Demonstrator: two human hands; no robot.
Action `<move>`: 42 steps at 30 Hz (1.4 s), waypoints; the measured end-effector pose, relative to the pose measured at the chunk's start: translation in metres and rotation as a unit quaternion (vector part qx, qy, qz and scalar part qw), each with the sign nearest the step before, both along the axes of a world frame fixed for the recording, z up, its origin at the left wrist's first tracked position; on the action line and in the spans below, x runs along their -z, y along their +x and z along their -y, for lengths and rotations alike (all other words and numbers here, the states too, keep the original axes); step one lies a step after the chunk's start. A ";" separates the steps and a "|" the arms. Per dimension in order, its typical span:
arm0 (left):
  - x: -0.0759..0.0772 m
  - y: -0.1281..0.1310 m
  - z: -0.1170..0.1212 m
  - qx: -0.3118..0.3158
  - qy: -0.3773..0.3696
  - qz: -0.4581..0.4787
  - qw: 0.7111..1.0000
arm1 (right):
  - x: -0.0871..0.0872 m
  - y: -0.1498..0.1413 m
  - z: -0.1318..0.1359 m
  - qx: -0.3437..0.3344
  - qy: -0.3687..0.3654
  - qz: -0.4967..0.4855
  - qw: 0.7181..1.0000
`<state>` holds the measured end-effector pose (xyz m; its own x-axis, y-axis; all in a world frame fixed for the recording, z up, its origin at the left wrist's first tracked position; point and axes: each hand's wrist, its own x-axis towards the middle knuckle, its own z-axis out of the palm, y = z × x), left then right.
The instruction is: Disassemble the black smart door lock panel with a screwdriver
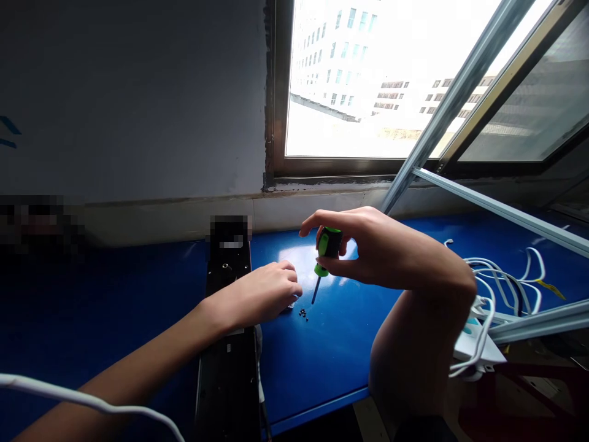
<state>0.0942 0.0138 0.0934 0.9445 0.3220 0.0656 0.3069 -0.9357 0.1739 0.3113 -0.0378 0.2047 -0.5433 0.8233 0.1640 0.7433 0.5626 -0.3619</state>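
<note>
Blue tabletop (pixel 317 362) leaves room in front; black device (pixel 227 387) bars left; cables (pixel 502 277), right.

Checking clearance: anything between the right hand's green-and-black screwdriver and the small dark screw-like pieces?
Nothing visible. The screwdriver in the right hand points down near the pieces on the blue tabletop; the left hand is close by, left of that gap.

We are seeing daylight entering by the overexposed window (pixel 354 80), making glare on the blue table (pixel 322 350) and leaving the wall (pixel 138 92) dim.

The blue table (pixel 317 359) bears screws (pixel 303 314), black casing, (pixel 229 380) white cables (pixel 501 268).
</note>
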 end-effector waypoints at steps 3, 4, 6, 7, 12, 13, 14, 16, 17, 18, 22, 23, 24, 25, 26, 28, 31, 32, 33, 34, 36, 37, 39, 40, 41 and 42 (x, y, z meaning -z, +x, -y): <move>0.005 -0.023 0.018 -0.023 0.036 0.033 0.999 | 0.001 -0.007 -0.002 -0.013 -0.011 0.002 1.000; 0.009 -0.030 0.024 -0.035 0.040 0.041 0.998 | 0.002 -0.009 -0.003 -0.019 -0.014 0.002 1.000; 0.019 -0.040 0.037 -0.071 0.048 0.071 0.994 | 0.005 -0.014 -0.006 -0.030 -0.017 0.005 0.999; 0.024 -0.044 0.042 -0.093 0.048 0.081 0.991 | 0.006 -0.016 -0.007 -0.031 -0.017 0.008 0.999; 0.043 -0.047 0.050 -0.111 0.065 0.119 0.985 | 0.012 -0.027 -0.012 -0.032 -0.027 0.022 0.999; 0.044 -0.046 0.049 -0.111 0.067 0.116 0.985 | 0.013 -0.028 -0.012 -0.032 -0.027 0.024 0.999; 0.045 -0.045 0.046 -0.110 0.070 0.113 0.985 | 0.014 -0.029 -0.013 -0.030 -0.026 0.027 0.999; 0.045 -0.044 0.039 -0.108 0.076 0.110 0.985 | 0.015 -0.031 -0.015 -0.027 -0.020 0.032 0.999; 0.044 -0.043 0.035 -0.107 0.081 0.108 0.985 | 0.016 -0.031 -0.016 -0.026 -0.017 0.034 0.999; 0.043 -0.043 0.030 -0.107 0.087 0.106 0.985 | 0.017 -0.032 -0.017 -0.026 -0.013 0.034 0.999; 0.040 -0.042 0.011 -0.106 0.105 0.090 0.985 | 0.021 -0.036 -0.022 -0.034 0.000 0.026 0.999; 0.040 -0.042 0.007 -0.105 0.105 0.090 0.985 | 0.022 -0.038 -0.023 -0.037 0.003 0.025 0.999; 0.040 -0.043 0.004 -0.103 0.104 0.092 0.985 | 0.023 -0.039 -0.025 -0.038 0.008 0.025 0.999; 0.040 -0.043 0.001 -0.100 0.102 0.097 0.985 | 0.024 -0.041 -0.027 -0.037 0.017 0.026 0.999; 0.040 -0.044 -0.001 -0.098 0.099 0.106 0.985 | 0.025 -0.043 -0.028 -0.034 0.027 0.027 0.999; 0.042 -0.045 -0.003 -0.095 0.090 0.133 0.982 | 0.027 -0.048 -0.032 -0.024 0.051 0.029 0.998; 0.045 -0.046 -0.003 -0.109 0.084 0.164 0.977 | 0.029 -0.056 -0.038 -0.003 0.076 0.033 0.997; 0.046 -0.046 -0.003 -0.117 0.087 0.166 0.975 | 0.030 -0.059 -0.039 0.003 0.078 0.036 0.996; 0.047 -0.045 -0.002 -0.124 0.091 0.165 0.974 | 0.031 -0.062 -0.040 0.009 0.076 0.040 0.996; 0.048 -0.045 -0.002 -0.130 0.095 0.164 0.973 | 0.032 -0.065 -0.041 0.014 0.072 0.046 0.996; 0.049 -0.043 -0.001 -0.136 0.102 0.164 0.972 | 0.035 -0.071 -0.043 0.023 0.061 0.064 0.996; 0.049 -0.042 0.000 -0.138 0.105 0.166 0.971 | 0.036 -0.073 -0.043 0.028 0.059 0.075 0.995; 0.050 -0.041 0.000 -0.146 0.116 0.173 0.967 | 0.040 -0.079 -0.044 0.045 0.058 0.098 0.992; 0.051 -0.041 -0.001 -0.151 0.122 0.177 0.965 | 0.042 -0.082 -0.044 0.054 0.056 0.105 0.991; 0.052 -0.040 -0.001 -0.154 0.126 0.179 0.964 | 0.044 -0.084 -0.043 0.063 0.053 0.110 0.990; 0.053 -0.041 -0.002 -0.153 0.130 0.181 0.963 | 0.045 -0.086 -0.042 0.073 0.045 0.113 0.990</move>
<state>0.0535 0.0159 0.0407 0.7080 0.5103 0.4882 0.5388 -0.8372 0.0938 0.2253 0.0043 0.1592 -0.4510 0.8832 0.1283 0.8751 0.4659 -0.1312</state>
